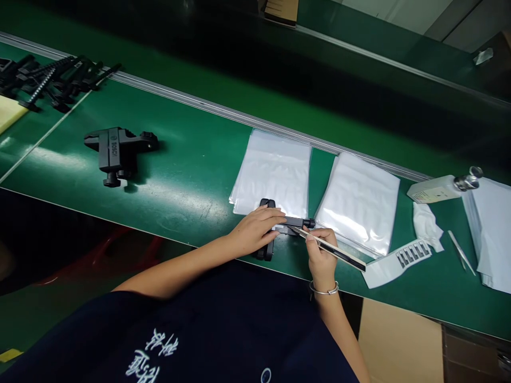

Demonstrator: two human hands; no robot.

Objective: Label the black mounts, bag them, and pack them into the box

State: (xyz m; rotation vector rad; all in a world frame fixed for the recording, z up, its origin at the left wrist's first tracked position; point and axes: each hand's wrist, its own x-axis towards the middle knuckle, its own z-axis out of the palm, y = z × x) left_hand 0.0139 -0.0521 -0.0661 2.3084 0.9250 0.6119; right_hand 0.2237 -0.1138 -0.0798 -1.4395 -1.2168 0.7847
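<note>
My left hand (257,227) is closed over a black clamp-like mount (296,221), steadying it at the near edge of the green bench; the fingers cover its middle. In my right hand (322,258) is a utility knife (343,255), gripped like a pen. Its tip points left and meets the mount beside my left fingertips; whether it presses in cannot be made out. Under and behind the mount lies a stack of clear plastic bags (275,170). Farther left rests another black mount (109,151) marked BOSCH.
A second bag stack (361,199) lies right of my hands. Beyond it are a label strip (383,268), crumpled tissue (426,223), tweezers (461,252), a bottle with metal top (435,190) and white sheets (493,229). Black threaded parts (51,80) pile up at far left. A metal rail (191,106) edges the bench.
</note>
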